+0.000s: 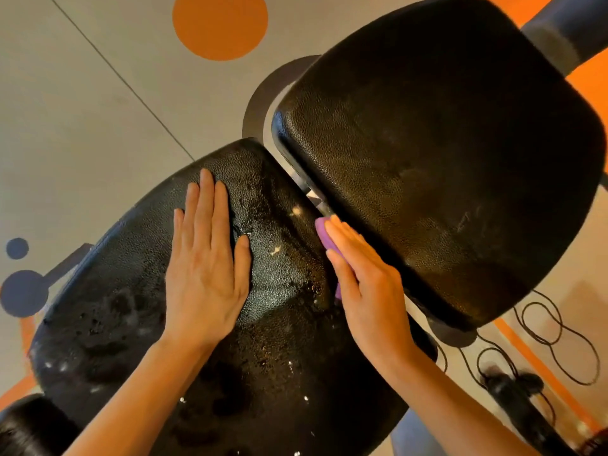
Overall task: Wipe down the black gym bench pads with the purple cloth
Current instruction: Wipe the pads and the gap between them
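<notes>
Two hands | left hand (205,271) flat on seat pad (131,291) | right hand (368,291) flat, pressing purple cloth (324,235)

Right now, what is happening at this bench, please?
A person is wiping a black gym bench. The left hand lies flat on the near seat pad, which looks wet and spotted. The right hand presses the purple cloth with straight fingers at the gap beside the far back pad. Cables lie on the floor.

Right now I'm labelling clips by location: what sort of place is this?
Probably a gym. Two black textured vinyl bench pads on a dark metal frame, and grey flooring with orange and blue circles, suggest a workout room.
</notes>
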A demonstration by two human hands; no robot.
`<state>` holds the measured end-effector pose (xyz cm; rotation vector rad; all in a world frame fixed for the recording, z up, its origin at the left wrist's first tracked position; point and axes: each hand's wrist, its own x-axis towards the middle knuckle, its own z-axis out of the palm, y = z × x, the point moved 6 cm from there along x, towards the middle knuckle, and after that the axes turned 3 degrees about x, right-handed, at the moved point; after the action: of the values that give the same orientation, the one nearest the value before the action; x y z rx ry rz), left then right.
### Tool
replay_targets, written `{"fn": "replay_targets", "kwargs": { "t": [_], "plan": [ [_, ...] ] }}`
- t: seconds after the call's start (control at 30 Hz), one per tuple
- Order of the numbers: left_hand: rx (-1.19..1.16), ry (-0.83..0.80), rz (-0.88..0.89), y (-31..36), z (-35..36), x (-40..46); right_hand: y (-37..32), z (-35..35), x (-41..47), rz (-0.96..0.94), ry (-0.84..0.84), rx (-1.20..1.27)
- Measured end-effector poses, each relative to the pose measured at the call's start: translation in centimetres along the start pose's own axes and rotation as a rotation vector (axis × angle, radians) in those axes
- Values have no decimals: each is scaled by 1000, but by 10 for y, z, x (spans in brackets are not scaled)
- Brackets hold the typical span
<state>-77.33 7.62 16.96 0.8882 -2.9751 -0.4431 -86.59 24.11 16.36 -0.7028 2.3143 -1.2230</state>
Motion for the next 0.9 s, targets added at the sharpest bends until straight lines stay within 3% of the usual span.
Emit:
{"fn": "replay_targets", "kwargs": {
  "t": [0.2,0.43,0.67,0.77,0.9],
  "plan": [
    [22,-11,15,0,2,0,-53,65,114,-131,-54,5],
    [-1,9,-8,-1,1,0,7,-11,-40,-137,-94,-164],
    [27,6,10,-1,2,0,-57,73,103,-277,-46,-206],
    [27,14,3,-1,2,0,-26,49,42,-329,-76,-318],
    [27,30,1,-2,2,-1,7,0,-49,-254,-126,-368]
  ]
}}
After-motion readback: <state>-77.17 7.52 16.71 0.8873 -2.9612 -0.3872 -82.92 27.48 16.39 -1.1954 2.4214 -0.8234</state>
